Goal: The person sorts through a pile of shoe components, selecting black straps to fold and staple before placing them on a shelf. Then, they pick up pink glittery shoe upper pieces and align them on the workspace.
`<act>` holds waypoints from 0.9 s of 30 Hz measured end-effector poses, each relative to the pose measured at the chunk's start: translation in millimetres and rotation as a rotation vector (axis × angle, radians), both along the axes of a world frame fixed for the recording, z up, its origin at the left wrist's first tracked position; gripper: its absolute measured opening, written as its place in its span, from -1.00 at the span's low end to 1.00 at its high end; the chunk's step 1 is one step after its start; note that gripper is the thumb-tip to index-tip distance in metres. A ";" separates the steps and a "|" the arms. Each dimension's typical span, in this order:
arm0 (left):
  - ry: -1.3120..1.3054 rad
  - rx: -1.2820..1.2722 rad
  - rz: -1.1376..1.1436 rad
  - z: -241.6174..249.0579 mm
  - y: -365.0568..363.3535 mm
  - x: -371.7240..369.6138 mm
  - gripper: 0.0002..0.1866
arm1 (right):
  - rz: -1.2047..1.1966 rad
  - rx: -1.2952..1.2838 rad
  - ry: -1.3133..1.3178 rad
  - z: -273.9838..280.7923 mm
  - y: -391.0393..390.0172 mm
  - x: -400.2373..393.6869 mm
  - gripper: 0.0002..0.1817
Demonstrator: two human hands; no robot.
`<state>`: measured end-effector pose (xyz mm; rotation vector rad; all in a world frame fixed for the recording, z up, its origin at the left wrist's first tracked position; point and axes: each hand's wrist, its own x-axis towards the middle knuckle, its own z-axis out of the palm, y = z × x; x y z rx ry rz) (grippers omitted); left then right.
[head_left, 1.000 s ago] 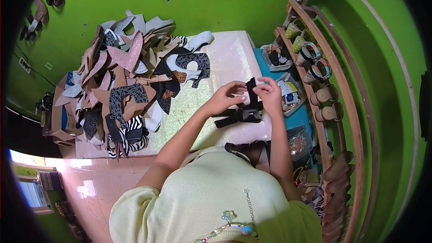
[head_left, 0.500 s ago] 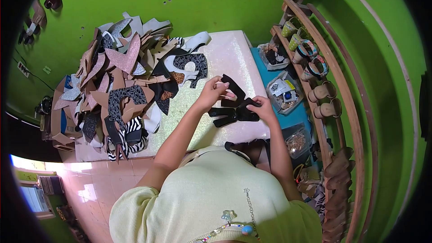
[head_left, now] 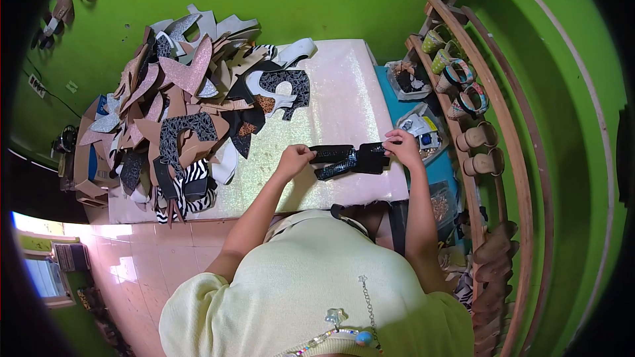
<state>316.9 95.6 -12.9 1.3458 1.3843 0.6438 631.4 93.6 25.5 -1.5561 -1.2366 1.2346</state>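
A glossy black strapped piece [head_left: 350, 159] is stretched sideways between my two hands over the pale shimmery table [head_left: 337, 79]. My left hand [head_left: 296, 160] pinches its left end between thumb and fingers. At the upper right end, my right hand [head_left: 403, 149] grips the piece in a pinch. The straps cross near the middle, and a wider black part lies toward the right hand. Left of my hands, a patterned black-and-grey cutout [head_left: 291, 86] lies beside a white cutout [head_left: 254, 86].
A tall heap of cut pieces [head_left: 192, 66] covers the table's left side. Clear containers [head_left: 408, 80] stand on a blue surface at the right, next to a wooden rack [head_left: 506, 92] with sandals [head_left: 477, 135]. A cardboard box [head_left: 86, 175] stands at far left.
My left hand has moved left and down and now pinches the piece's left end. My right hand has shifted right and slightly up. The black piece is now spread sideways.
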 end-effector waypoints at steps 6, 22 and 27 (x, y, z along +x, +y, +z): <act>0.296 0.073 -0.025 -7.6 -4.8 -2.1 -0.74 | -0.027 0.033 -0.136 -25.8 2.9 -11.0 -0.72; 0.464 0.107 0.051 -16.3 -0.9 5.3 -0.73 | -0.117 0.095 -0.286 -42.7 0.3 -19.7 -0.68; 0.542 0.123 0.073 -6.2 -4.9 9.7 -0.71 | -0.114 0.320 -0.771 -38.1 -7.9 -24.2 -0.61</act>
